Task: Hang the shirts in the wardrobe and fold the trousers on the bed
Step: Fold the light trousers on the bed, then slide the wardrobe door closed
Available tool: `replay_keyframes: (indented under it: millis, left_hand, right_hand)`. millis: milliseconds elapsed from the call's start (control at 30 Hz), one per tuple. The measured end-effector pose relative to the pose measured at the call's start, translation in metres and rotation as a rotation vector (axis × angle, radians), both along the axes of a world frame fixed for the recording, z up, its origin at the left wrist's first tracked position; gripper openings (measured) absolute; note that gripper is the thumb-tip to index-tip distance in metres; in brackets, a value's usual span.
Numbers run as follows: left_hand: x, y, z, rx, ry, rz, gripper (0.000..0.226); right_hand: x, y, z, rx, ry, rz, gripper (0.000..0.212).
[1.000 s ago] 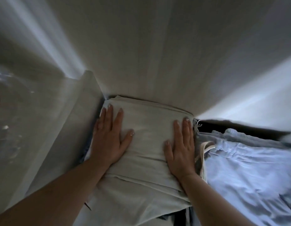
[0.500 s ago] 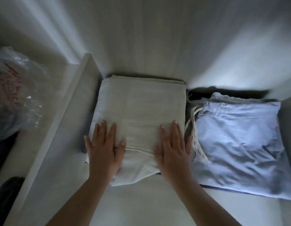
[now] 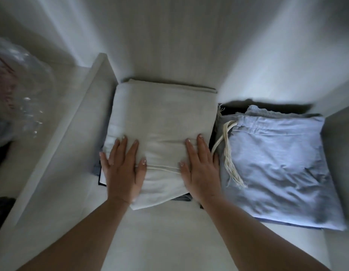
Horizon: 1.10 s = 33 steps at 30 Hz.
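Beige folded trousers [image 3: 160, 122] lie flat under left hand [image 3: 122, 169] and right hand [image 3: 201, 169], fingers straight.

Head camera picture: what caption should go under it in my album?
Both hands, left and right, press flat on folded beige trousers.

Both hands lie flat on folded beige trousers [image 3: 162, 130] on a pale shelf [image 3: 164, 227]. Left hand [image 3: 122, 169] presses their near-left corner, right hand [image 3: 201, 169] the near-right edge, fingers straight. Darker folded clothes [image 3: 100, 169] peek out under the beige trousers. Just right of them: folded light-blue drawstring trousers [image 3: 277, 169], cream cord [image 3: 230, 161] hanging. Left of them, past a divider panel [image 3: 72, 122], a clear plastic bag [image 3: 19, 85].
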<state>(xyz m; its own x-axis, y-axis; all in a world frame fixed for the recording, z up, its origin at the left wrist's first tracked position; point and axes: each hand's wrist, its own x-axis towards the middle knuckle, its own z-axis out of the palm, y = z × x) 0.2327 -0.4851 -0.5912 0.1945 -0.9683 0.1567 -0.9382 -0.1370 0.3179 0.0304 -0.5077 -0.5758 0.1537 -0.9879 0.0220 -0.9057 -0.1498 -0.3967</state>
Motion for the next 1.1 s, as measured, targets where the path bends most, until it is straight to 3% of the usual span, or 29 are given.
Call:
replay_keyframes:
  millis: [100,200,300,400,467,533,600,700,967,1100]
  left_hand:
    - [-0.001,0.001,0.029,0.149,0.127,0.028,0.053]
    - [-0.002,0.013,0.082,0.183,0.66,0.245,0.035]
    - [-0.007,0.041,0.137,0.126,0.969,0.393,0.018]
    - [-0.019,0.077,0.197,-0.012,1.318,0.391,0.013]
    - [-0.025,0.105,0.235,-0.037,1.45,0.35,0.009]
    - [-0.026,0.132,0.267,-0.086,1.479,0.336,0.006]
    - [-0.025,0.161,0.302,-0.177,1.484,0.299,0.018]
    - [-0.025,0.202,0.354,-0.283,1.406,0.203,0.016]
    - [-0.026,0.305,0.47,-0.464,1.322,-0.15,0.015]
    - [-0.007,0.361,0.511,-0.6,1.382,-0.251,0.036]
  right_hand:
    - [-0.01,-0.002,0.028,0.12,0.157,0.035,0.055]
    - [-0.023,0.003,0.079,0.062,0.187,0.037,0.04]
    - [-0.02,0.02,0.135,-0.011,0.045,0.076,0.034]
    - [-0.007,0.043,0.195,-0.134,-0.157,0.153,0.03]
    - [0.005,0.059,0.236,-0.234,-0.233,0.213,0.031]
    - [0.014,0.076,0.282,-0.329,-0.296,0.277,0.035]
    - [0.026,0.095,0.334,-0.397,-0.351,0.348,0.036]
    - [0.042,0.124,0.399,-0.486,-0.376,0.427,0.036]
    - [0.072,0.207,0.508,-0.704,-0.41,0.501,0.038]
    - [0.092,0.252,0.555,-0.85,-0.555,0.545,0.044]
